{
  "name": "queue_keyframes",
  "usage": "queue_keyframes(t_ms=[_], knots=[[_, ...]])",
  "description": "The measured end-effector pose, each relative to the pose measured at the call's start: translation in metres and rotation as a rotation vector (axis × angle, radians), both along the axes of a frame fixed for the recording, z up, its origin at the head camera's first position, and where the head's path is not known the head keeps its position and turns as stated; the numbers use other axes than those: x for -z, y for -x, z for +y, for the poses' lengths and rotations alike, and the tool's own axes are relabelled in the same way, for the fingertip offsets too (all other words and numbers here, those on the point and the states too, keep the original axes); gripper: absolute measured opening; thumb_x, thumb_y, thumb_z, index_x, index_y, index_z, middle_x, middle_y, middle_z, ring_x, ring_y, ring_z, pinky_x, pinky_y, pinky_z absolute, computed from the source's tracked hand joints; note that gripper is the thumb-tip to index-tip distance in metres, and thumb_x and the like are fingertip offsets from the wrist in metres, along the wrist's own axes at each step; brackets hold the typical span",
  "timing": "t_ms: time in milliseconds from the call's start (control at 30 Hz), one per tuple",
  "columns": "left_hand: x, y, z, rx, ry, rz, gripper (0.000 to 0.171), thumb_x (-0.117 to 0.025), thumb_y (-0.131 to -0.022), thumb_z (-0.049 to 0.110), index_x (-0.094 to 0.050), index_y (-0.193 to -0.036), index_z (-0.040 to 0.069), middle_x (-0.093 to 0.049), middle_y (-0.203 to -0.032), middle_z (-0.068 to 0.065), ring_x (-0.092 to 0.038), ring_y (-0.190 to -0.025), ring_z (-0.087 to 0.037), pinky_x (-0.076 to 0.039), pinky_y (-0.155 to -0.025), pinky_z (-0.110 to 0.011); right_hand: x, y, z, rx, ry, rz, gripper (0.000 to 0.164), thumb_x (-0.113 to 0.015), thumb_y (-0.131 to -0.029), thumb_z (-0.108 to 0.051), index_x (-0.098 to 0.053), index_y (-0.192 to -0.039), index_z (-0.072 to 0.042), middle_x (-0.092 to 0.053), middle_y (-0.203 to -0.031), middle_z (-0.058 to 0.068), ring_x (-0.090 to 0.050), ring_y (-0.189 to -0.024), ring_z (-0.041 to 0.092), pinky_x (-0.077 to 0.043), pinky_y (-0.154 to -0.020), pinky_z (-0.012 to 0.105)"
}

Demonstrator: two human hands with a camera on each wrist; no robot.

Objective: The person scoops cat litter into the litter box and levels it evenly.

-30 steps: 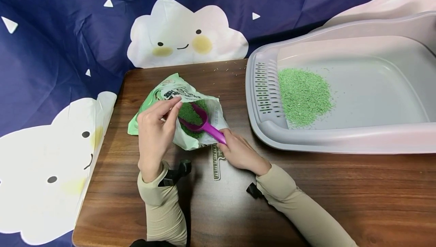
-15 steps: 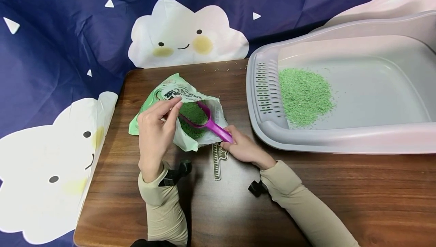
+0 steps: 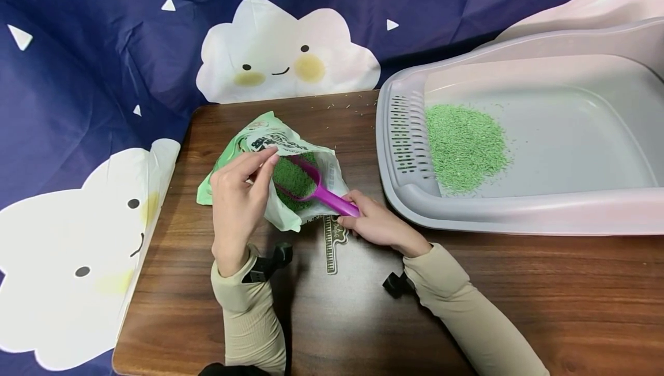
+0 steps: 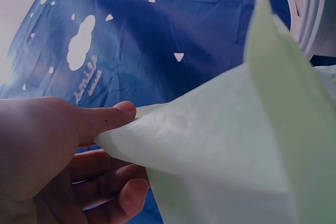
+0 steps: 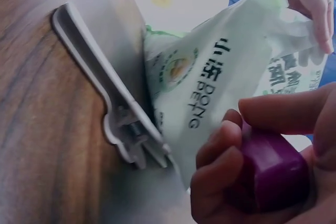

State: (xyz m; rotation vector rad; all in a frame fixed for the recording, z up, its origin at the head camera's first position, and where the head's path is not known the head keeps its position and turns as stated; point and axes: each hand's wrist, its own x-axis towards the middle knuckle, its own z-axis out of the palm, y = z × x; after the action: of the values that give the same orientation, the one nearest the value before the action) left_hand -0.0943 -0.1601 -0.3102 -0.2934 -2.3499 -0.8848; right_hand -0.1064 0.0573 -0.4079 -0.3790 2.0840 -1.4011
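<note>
A green and white litter bag (image 3: 248,128) lies on the table with its mouth toward the right. My left hand (image 3: 240,200) pinches the edge of that mouth between thumb and fingers; the left wrist view shows the bag's film (image 4: 199,129) stretched from the pinch. With curled fingers my right hand (image 3: 377,223) grips the handle of a purple scoop (image 3: 332,198). The scoop's bowl is inside the bag mouth, heaped with green pellets (image 3: 293,180). Up close in the right wrist view, the fingers wrap the purple handle (image 5: 278,169).
A grey litter box (image 3: 410,203) stands at the right, with a pile of green pellets (image 3: 464,148) at its left end. A bag clip (image 3: 330,246) lies on the table just in front of the bag. Stray pellets (image 3: 347,106) dot the table's back edge.
My right hand has drawn the scoop a little to the right, out toward the bag's mouth, and its bowl now shows more pellets. The left hand has stayed in place.
</note>
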Motion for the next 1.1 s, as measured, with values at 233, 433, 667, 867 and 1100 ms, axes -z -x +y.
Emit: queue_keyframes(t_ms=[233, 433, 667, 867, 1100], knots=[[-0.002, -0.001, 0.000, -0.003, 0.010, -0.011, 0.017, -0.066, -0.092, 0.015, -0.077, -0.100, 0.005, -0.072, -0.079, -0.007, -0.052, -0.060, -0.009, -0.038, -0.057, -0.011, -0.013, -0.004, 0.003, -0.071, 0.004, 0.045, 0.037, -0.060, -0.092, -0.017, -0.049, -0.125, -0.004, -0.062, -0.082, 0.015, -0.060, -0.064, 0.028, -0.047, -0.053, 0.030], [-0.001, -0.001, 0.000, 0.001, 0.010, -0.004, 0.017, -0.066, -0.092, 0.015, -0.076, -0.100, 0.004, -0.072, -0.079, -0.008, -0.052, -0.060, -0.009, -0.038, -0.057, -0.011, -0.024, -0.007, 0.009, -0.102, -0.042, 0.168, 0.036, -0.060, -0.092, -0.021, -0.052, -0.123, -0.005, -0.061, -0.078, 0.005, -0.056, -0.062, 0.013, -0.047, -0.055, 0.030], [-0.001, 0.000, 0.000, 0.001, 0.001, 0.001, 0.016, -0.066, -0.092, 0.013, -0.077, -0.100, 0.004, -0.072, -0.079, -0.007, -0.052, -0.060, -0.010, -0.039, -0.057, -0.012, -0.034, -0.009, 0.015, -0.105, -0.063, 0.206, 0.034, -0.060, -0.092, -0.022, -0.054, -0.122, -0.006, -0.061, -0.076, 0.002, -0.056, -0.063, 0.012, -0.045, -0.058, 0.029], [-0.001, -0.001, 0.000, -0.005, 0.004, -0.007, 0.016, -0.066, -0.092, 0.014, -0.077, -0.099, 0.005, -0.071, -0.078, -0.007, -0.051, -0.060, -0.009, -0.038, -0.058, -0.011, -0.038, -0.008, 0.019, -0.111, -0.064, 0.198, 0.035, -0.059, -0.093, -0.023, -0.054, -0.123, -0.006, -0.063, -0.077, 0.006, -0.055, -0.062, 0.013, -0.045, -0.056, 0.030], [-0.001, 0.000, 0.000, -0.005, 0.008, -0.005, 0.016, -0.066, -0.092, 0.014, -0.077, -0.099, 0.004, -0.072, -0.079, -0.007, -0.052, -0.060, -0.009, -0.039, -0.057, -0.012, -0.045, -0.008, 0.025, -0.108, -0.044, 0.207, 0.030, -0.059, -0.093, -0.022, -0.057, -0.120, -0.008, -0.062, -0.072, 0.007, -0.053, -0.058, 0.013, -0.044, -0.051, 0.028]])
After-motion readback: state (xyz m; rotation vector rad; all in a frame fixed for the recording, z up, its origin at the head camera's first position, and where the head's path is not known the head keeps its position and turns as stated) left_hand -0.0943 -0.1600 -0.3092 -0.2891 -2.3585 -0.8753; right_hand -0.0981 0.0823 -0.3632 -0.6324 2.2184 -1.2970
